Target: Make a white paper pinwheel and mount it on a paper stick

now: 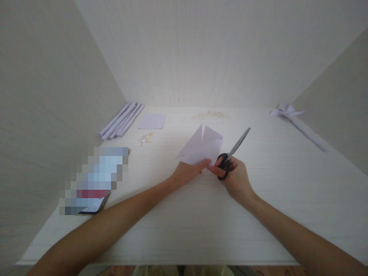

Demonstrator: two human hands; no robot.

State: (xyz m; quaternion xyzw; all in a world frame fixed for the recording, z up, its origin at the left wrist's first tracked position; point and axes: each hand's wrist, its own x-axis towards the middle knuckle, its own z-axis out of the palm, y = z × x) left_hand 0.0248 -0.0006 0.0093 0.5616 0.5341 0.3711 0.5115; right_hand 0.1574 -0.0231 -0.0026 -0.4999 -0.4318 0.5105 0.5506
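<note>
Left hand (188, 172) grips white paper sheet (201, 147) by its near edge, thumb on top, likely to keep it steady with the gaping far cut turned away at 12 o'clock. Right hand (238, 180) grasps black-handled scissors (236, 146), fingers through the loops, blades together and pointing to 1 o'clock, off the sheet, presumably so its thumb and fingertip can work at the near corner; contact there likely, not certain. Sheet sits at 1 o'clock from left hand, 10 o'clock from right. Rolled paper tubes (122, 120) and square paper (152, 121) are about 10 o'clock from sheet, paper pinwheel (299, 122) about 2–3, seemingly set aside for working room.
</note>
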